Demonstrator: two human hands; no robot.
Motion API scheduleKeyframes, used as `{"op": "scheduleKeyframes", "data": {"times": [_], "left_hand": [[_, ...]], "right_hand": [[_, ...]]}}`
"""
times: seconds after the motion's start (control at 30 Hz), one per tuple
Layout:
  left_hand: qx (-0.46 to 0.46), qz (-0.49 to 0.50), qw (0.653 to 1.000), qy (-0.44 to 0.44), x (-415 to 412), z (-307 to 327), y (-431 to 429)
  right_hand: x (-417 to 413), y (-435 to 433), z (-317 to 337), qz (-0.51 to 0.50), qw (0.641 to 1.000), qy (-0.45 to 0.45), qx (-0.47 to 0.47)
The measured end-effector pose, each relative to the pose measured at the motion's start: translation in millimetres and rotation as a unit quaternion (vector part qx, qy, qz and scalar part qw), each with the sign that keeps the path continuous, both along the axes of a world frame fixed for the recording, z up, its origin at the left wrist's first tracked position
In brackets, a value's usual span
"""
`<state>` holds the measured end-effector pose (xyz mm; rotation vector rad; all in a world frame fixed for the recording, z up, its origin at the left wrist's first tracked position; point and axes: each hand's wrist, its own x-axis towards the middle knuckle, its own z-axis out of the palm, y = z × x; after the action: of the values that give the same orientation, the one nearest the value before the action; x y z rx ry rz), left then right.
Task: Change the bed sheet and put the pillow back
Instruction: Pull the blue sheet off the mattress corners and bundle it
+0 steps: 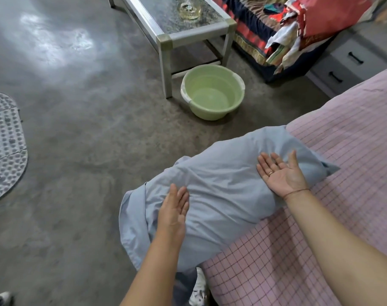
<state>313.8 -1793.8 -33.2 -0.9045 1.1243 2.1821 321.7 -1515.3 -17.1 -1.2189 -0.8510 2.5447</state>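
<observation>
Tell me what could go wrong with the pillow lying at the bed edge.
The blue pillow hangs partly over the edge of the pink checked sheet, and neither the left hand nor the right hand grips it; it may slide to the floor. Falling, it might land near the green basin.

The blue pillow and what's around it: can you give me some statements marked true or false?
1. The pillow lies at the edge of the pink checked sheet. True.
2. Both hands clutch the pillow with curled fingers. False: the left hand and the right hand have straight fingers.
3. The green basin stands on the floor by the table leg. True.
4. The table top is bare. False: a glass dish stands on it.
</observation>
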Motion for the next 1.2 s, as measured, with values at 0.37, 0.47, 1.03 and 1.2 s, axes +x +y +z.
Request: {"op": "scheduleKeyframes", "data": {"times": [0.37, 0.47, 1.03, 1.2], "left_hand": [[0.025, -0.063, 0.992, -0.111, 96, 21, -3], [0.04, -0.026, 0.975, -0.215, 131, 12, -5], [0.102, 0.186, 0.961, -0.178, 40, -13, -35], [0.123, 0.159, 0.974, -0.099, -33, 25, -51]], "right_hand": [[80, 4, 9, -0.008, 0.999, -0.043, 0.021], [101, 3, -3, -0.03, 0.993, -0.108, 0.036], [41, 11, -2, -0.029, 0.994, -0.079, 0.064], [5, 3, 25, -0.026, 0.997, -0.036, 0.062]]}}
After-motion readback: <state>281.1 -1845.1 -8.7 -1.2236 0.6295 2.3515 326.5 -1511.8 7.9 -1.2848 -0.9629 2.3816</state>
